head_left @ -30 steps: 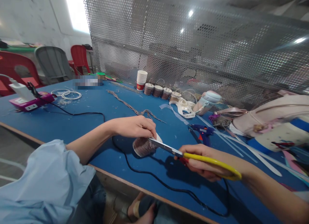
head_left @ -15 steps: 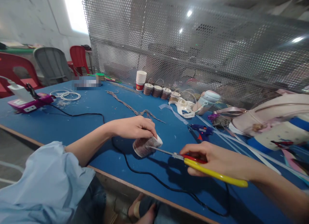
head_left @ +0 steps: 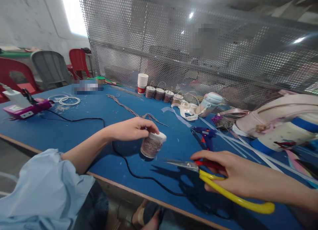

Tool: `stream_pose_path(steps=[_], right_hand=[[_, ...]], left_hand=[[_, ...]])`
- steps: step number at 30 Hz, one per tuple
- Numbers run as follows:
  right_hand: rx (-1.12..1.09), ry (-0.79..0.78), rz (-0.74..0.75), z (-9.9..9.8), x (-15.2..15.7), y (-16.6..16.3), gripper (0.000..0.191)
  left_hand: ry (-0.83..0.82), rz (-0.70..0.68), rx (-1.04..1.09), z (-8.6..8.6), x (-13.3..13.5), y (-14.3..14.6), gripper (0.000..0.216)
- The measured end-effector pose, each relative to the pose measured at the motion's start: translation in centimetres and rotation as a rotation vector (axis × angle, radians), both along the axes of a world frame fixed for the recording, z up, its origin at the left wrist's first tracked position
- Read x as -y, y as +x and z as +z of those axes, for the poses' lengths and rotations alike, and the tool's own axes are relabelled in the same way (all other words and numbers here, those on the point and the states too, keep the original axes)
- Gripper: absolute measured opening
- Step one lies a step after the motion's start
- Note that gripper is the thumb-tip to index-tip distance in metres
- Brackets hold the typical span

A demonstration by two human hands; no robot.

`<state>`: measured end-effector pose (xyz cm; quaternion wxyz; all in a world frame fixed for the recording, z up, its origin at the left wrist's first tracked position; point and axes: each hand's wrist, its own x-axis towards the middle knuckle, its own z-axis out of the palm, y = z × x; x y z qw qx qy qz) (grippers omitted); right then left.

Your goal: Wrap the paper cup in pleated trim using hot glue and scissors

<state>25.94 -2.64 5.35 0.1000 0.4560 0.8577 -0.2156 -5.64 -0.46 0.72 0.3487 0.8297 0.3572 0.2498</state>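
Note:
My left hand [head_left: 135, 128] pinches the white rim of a paper cup [head_left: 152, 145] wrapped in brownish cord. The cup is nearly upright, tilted slightly, close above or on the blue table [head_left: 124, 193]; I cannot tell if its base touches. Scissors [head_left: 196, 167] with red and yellow handles are gripped in my right hand [head_left: 231, 172]. Their blades point left toward the cup, a short gap away from it. Beyond my left hand lies a bundle of brownish cords [head_left: 124, 106].
Several cord-wrapped cups [head_left: 159, 94] and a stack of paper cups [head_left: 142, 83] line the mesh partition [head_left: 119, 44]. A blue glue gun [head_left: 205, 134], bottle [head_left: 210, 104] and pale bag [head_left: 263, 115] are at right. A black cable [head_left: 146, 178] crosses the table; a purple power strip [head_left: 29, 109] is left.
The scissors have drawn back to the right and down, away from the cup. My left hand has turned the cup from lying tilted to nearly upright.

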Motion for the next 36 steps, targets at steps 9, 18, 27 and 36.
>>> stream_pose_path(steps=[9, 18, 27, 36], right_hand=[[-0.179, -0.060, -0.002, -1.8, -0.8, -1.4, 0.048], [-0.138, -0.110, -0.035, -1.9, -1.1, 0.1, 0.054], [-0.472, -0.305, -0.184, -4.2, -1.7, -0.1, 0.051], [-0.688, -0.734, -0.218, -5.1, -0.1, -0.3, 0.052]], left_hand=[[0.162, -0.061, 0.068, -0.7, -0.1, 0.0, 0.024], [-0.089, -0.022, 0.096, -1.0, -0.2, -0.3, 0.031], [-0.168, 0.027, 0.093, -1.5, -0.3, 0.1, 0.030], [-0.208, 0.052, 0.117, -1.7, -0.3, 0.4, 0.029]])
